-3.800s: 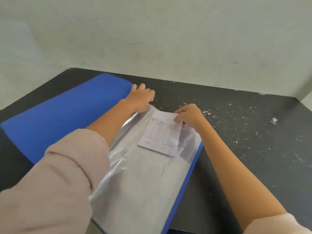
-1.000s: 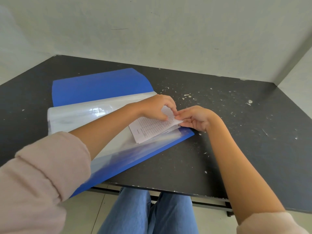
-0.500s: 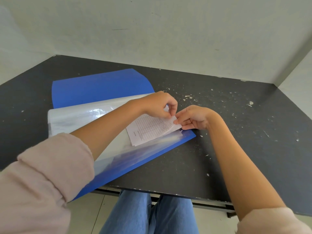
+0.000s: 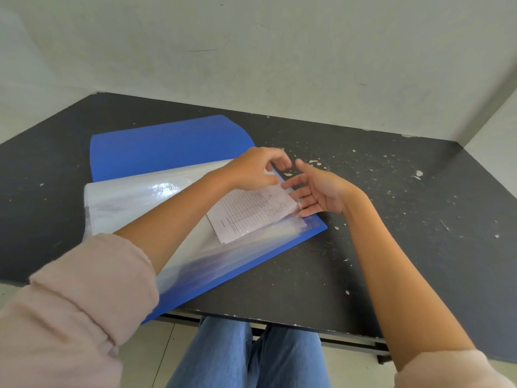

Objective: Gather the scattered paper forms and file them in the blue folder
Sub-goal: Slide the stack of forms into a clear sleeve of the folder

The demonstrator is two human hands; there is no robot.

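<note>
Since half a second ago my right hand (image 4: 321,189) has let go of the sheet's corner. Its fingers (image 4: 296,183) are now straight and spread, the tips just touching the right edge of the white printed paper form (image 4: 251,211). The view has barely shifted over that time.

My left hand (image 4: 254,170) reaches across from the left with its fingers curled. Thumb and forefinger pinch the top edge of the clear plastic sleeve (image 4: 126,197), right above the form's upper corner.

The paper form lies tilted on the sleeve pages, with its ruled table facing up. It sits near the right end of the open blue plastic folder (image 4: 167,144). A glossy film seems to cover its lower edge. I cannot tell how far it is tucked into the sleeve.

The folder lies open and flat on the black table (image 4: 391,233), whose top is speckled with white flecks. One cover is spread toward the pale wall (image 4: 279,51). The other runs down to the near table edge and hangs a little past it.

Both forearms are bare, with pink sleeves (image 4: 70,303) pushed up. Blue jeans (image 4: 246,357) show below the table edge.
</note>
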